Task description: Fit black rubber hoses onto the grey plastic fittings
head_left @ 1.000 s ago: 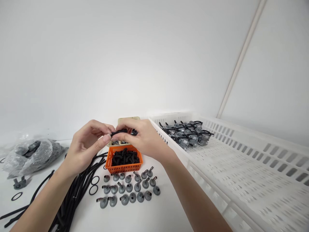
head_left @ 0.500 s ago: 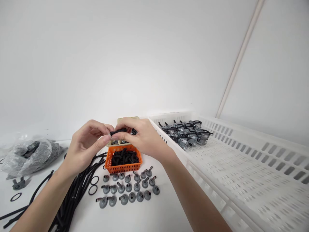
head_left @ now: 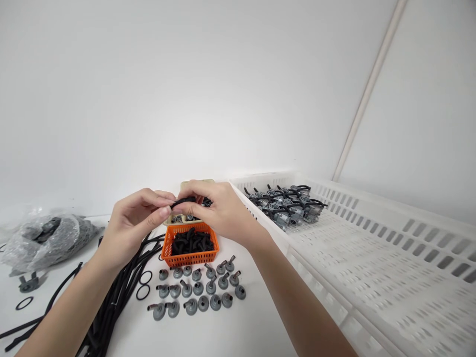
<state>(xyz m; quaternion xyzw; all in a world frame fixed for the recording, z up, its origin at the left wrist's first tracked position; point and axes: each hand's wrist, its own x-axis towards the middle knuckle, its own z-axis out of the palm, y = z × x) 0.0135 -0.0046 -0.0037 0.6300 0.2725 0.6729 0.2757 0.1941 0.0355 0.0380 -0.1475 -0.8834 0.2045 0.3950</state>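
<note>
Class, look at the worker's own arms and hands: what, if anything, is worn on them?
The left hand and right hand are ungloved. Both forearms are bare, without sleeve, watch or bracelet in view. No ring shows, though some fingers are hidden.

We have a tube point(head_left: 185, 200) between our left hand point(head_left: 134, 219) and right hand point(head_left: 220, 210). On the surface point(head_left: 148, 337), fittings point(head_left: 198, 288) lie before a basket point(head_left: 191, 260) of tubing point(head_left: 192, 243), containers point(head_left: 171, 221) behind it; hoses point(head_left: 116, 290) lie left, a bag point(head_left: 59, 243) farther left. At right stands a crate point(head_left: 357, 263), assemblies point(head_left: 290, 206) inside its far end.
</note>
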